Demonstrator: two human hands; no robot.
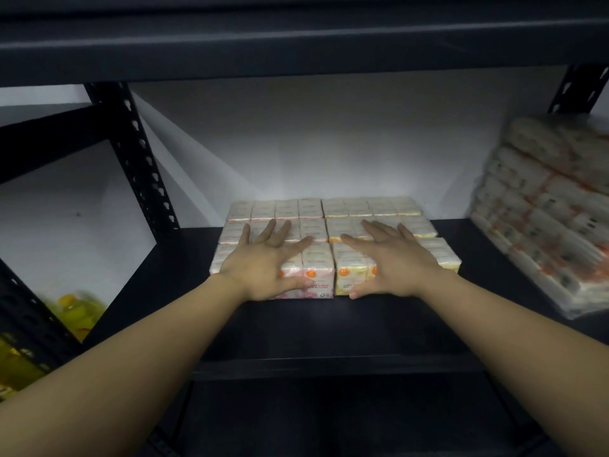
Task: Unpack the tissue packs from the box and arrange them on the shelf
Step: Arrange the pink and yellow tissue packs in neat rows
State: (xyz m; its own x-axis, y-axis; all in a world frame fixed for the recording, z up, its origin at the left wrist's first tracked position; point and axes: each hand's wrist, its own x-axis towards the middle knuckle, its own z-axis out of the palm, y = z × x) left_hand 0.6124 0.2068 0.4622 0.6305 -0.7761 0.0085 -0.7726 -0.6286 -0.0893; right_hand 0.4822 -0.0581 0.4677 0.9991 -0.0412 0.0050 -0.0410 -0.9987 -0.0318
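Several tissue packs lie in two columns on the dark shelf [329, 328], three rows deep toward the white back wall. The left column is pink-printed, the right one yellow-printed. My left hand [263, 262] lies flat with spread fingers on the front pink pack [316, 278], thumb against its front face. My right hand [392, 262] rests the same way on the front yellow pack [349, 275]. The back-row packs [324, 207] are untouched. No box is in view.
A tall stack of wrapped tissue bundles [547, 212] leans at the shelf's right end. An upper shelf board [296, 44] hangs low overhead. A black perforated upright [138, 159] stands on the left, with yellow packaged goods [75, 311] on the neighbouring rack.
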